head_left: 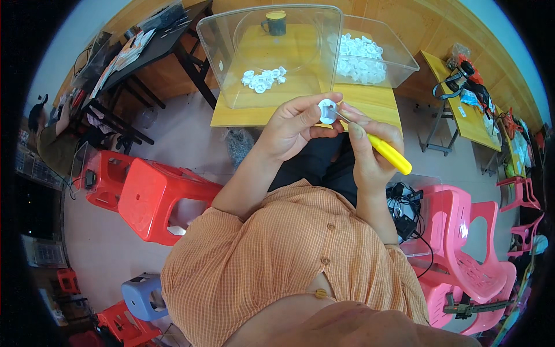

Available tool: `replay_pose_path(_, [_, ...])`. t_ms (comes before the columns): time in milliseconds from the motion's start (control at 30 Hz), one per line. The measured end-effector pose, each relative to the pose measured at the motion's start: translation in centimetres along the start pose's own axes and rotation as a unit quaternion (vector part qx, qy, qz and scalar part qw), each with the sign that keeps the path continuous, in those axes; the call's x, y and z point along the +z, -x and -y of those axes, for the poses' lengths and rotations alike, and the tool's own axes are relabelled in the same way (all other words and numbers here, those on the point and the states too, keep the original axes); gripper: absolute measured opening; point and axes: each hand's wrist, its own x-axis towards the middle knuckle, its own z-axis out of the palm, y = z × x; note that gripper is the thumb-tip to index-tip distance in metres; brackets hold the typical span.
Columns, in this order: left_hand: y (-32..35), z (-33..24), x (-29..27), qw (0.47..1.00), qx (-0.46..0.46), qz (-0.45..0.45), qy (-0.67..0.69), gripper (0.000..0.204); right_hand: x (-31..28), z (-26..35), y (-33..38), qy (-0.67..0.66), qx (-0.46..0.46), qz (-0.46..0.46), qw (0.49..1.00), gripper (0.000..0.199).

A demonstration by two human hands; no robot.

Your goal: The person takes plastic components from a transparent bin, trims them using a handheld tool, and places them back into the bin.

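Note:
My left hand (296, 126) pinches a small round white plastic piece (327, 111) between thumb and fingers, its hollow face toward me. In my right hand (373, 147) is a yellow-handled tool (390, 155) with a thin metal shaft, its tip at the inside of the white piece. Both hands are raised close together above the near edge of the yellow table (370, 110). Beyond them, a clear plastic bin (219, 63) has a loose group of similar white pieces (264, 80) in it. To its right, a second clear bin (399, 63) holds a big heap of white pieces (359, 58).
A dark mug (275, 24) with a yellow top stands at the back of the table. Red stools (150, 196) and a blue stool (141, 298) are at left, pink chairs (457, 243) and black cables (404, 214) at right. Another person's arm (60, 124) shows at far left.

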Motion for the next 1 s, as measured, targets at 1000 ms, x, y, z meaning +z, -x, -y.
replay_pose_path(1000, [0.36,-0.40,-0.07,0.997,0.017,0.000,-0.074,0.041,0.25,0.44,-0.13,0.035,-0.020,0.030,0.999,0.013])
